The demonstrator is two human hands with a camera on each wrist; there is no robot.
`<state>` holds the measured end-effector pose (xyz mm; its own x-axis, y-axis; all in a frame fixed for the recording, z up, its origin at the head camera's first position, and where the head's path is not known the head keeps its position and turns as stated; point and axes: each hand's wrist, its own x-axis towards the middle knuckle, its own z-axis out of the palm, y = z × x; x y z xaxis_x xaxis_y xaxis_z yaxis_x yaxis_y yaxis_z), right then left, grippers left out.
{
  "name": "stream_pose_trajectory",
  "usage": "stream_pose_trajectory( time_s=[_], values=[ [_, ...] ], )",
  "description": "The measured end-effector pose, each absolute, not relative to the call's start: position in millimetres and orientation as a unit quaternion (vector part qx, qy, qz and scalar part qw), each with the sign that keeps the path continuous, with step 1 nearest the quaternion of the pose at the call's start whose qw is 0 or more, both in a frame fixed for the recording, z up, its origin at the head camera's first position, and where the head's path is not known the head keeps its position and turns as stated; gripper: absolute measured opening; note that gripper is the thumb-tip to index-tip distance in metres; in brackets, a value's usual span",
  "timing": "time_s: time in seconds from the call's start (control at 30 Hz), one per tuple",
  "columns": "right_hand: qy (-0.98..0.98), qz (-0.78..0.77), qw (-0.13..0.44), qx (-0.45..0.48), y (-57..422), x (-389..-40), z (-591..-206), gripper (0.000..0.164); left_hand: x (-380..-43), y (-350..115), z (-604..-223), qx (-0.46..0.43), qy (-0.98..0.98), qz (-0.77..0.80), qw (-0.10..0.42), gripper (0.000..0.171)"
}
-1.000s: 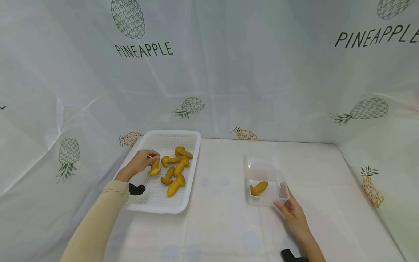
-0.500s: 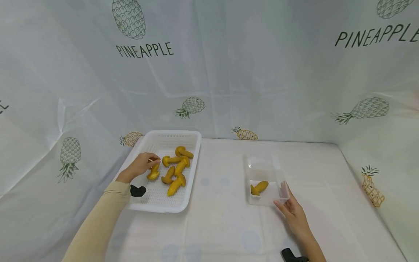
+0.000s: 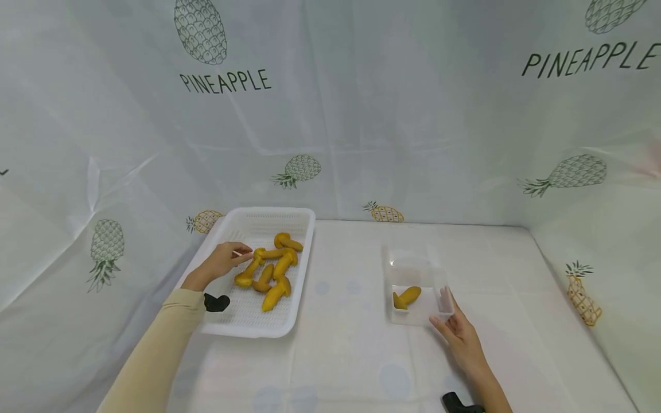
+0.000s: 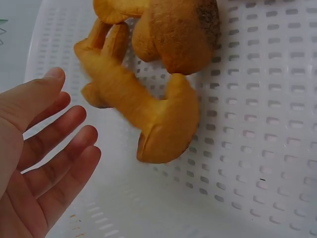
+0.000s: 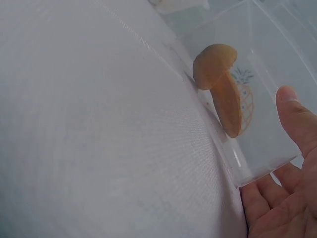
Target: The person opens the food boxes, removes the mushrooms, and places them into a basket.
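Observation:
My left hand (image 3: 223,261) is over the left part of a white perforated plastic basket (image 3: 303,275), fingers spread and holding nothing. Just beyond its fingertips a yellow-brown mushroom (image 4: 168,124) lies on the basket floor, apart from the hand in the left wrist view. Several similar mushrooms (image 3: 276,294) are heaped beside it. On the right, my right hand (image 3: 463,341) grips the near right corner of a clear plastic container (image 3: 419,261), thumb on the inner side and fingers outside in the right wrist view. One mushroom (image 5: 227,94) lies inside this container.
A white cloth-covered table (image 3: 351,344) stretches between basket and container. Behind it and at both sides hangs a pale curtain (image 3: 341,115) with pineapple prints. Black wrist straps (image 3: 217,302) show on both arms.
My left hand has let go of a mushroom, which has dropped flat against the others in the basket. My right hand keeps its grip on the container, almost still.

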<state>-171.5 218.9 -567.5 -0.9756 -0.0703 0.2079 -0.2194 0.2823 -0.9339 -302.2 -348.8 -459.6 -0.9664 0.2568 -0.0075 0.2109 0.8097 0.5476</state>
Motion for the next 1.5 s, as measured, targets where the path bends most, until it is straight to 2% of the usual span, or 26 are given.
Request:
stream_pose_trajectory(
  time_s=[0.33, 0.63, 1.1, 1.5],
  values=[
    [-0.799, 0.590, 0.063, 0.092, 220, -171, -569, 0.081, -307, -329, -442, 0.150, 0.932, 0.331, 0.008, 0.030],
    [-0.802, 0.584, 0.071, 0.099, 221, -172, -570, 0.080, -312, -278, -421, 0.205, 0.903, 0.379, 0.006, 0.032],
    [-0.805, 0.582, 0.074, 0.088, 222, -171, -566, 0.079, -299, -160, -392, 0.311, 0.847, 0.424, 0.077, 0.032],
    [-0.805, 0.583, 0.075, 0.079, 221, -171, -566, 0.080, -275, -75, -410, 0.335, 0.822, 0.437, 0.144, 0.035]
  ],
)
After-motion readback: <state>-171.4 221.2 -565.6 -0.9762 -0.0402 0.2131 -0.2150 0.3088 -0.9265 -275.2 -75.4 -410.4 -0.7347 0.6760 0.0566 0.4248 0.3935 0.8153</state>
